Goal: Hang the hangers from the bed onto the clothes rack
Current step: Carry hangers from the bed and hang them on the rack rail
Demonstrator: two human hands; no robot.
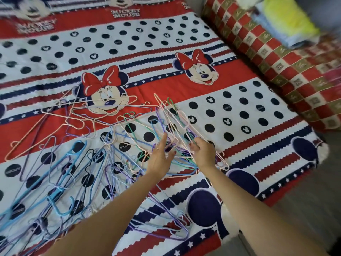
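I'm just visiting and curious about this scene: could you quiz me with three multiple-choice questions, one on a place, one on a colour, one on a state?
1. Where do the hangers lie?
A. on the bed
B. on the floor
C. on a rack

2. What colour are the big bows printed on the bedspread?
A. green
B. red
C. yellow

3. What is the right hand doing?
A. hanging idle
B. resting flat
C. gripping hangers

Answers: 1 A, the pile spreads over the bedspread; 2 B, both bows are red; 3 C, its fingers curl round a bunch, while the left hand reaches in open.

Hanger pile cut off at left edge; folded laundry blurred top right.
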